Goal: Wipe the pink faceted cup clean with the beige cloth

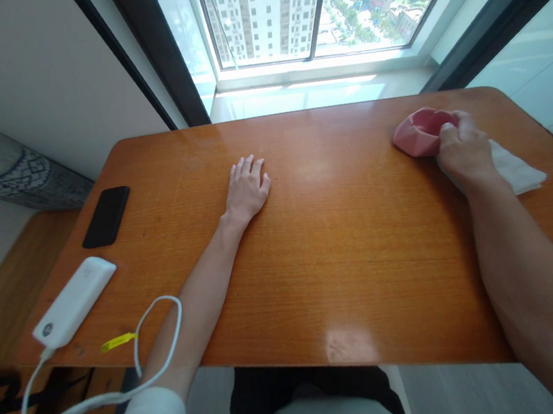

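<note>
Fingers [449,132] of the right hand [463,147] are curled over the near rim of a pink bowl [418,132], gripping it at the far right of the desk [342,246]. A white cloth [517,171] lies under that hand, touching the bowl. The left hand [245,189] lies palm down mid-desk, fingers [246,167] released and extended, holding nothing. Well apart, at the left edge: a black phone [106,216] and a white power bank [75,301] with its cable [162,342] plugged in.
</note>
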A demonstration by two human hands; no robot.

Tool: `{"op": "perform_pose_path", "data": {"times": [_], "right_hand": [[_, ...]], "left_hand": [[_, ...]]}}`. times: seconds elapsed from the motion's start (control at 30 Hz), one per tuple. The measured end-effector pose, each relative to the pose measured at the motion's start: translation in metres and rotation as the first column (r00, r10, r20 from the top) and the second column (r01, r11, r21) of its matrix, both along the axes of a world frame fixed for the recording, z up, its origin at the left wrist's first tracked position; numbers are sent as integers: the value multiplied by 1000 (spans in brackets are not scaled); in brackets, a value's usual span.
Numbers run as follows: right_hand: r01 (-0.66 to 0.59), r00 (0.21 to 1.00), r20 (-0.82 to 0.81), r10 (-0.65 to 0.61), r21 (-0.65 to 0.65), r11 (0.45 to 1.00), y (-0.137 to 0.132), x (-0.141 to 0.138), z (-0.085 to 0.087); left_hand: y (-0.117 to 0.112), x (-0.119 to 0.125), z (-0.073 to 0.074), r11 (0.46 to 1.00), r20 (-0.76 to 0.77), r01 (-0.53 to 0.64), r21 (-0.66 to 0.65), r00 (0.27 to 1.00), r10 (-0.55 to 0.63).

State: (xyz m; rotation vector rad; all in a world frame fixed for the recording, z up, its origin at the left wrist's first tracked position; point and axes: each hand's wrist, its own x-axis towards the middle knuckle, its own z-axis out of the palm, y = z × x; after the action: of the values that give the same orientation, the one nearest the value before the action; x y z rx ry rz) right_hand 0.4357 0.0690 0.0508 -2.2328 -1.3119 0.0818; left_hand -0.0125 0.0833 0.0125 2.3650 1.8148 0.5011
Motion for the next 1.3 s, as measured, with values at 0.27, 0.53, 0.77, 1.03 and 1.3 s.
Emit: {"op": "perform_pose_path", "data": {"times": [0.27,0.53,0.77,1.03,1.3], "right_hand": [[-179,983,21,180,-23,983,2,-35,0],[-427,904,45,426,47,903,3,-76,-14],[-689,717,19,697,175,704,-5,-123,-30],[-886,439,-84,895,128,446,-51,-193,-20],[-964,227,-33,973,132,229,-68,-214,-17]], "left_hand": [[0,0,-1,1000,3,-9,-4,1000,9],[-1,0,0,1000,-3,-6,-7,1000,6],[0,-1,-3,1000,25,1,3,1000,-1],[0,0,0,1000,5,-1,1,1000,1],[2,-1,-2,1000,-11,0,12,1000,1]]}}
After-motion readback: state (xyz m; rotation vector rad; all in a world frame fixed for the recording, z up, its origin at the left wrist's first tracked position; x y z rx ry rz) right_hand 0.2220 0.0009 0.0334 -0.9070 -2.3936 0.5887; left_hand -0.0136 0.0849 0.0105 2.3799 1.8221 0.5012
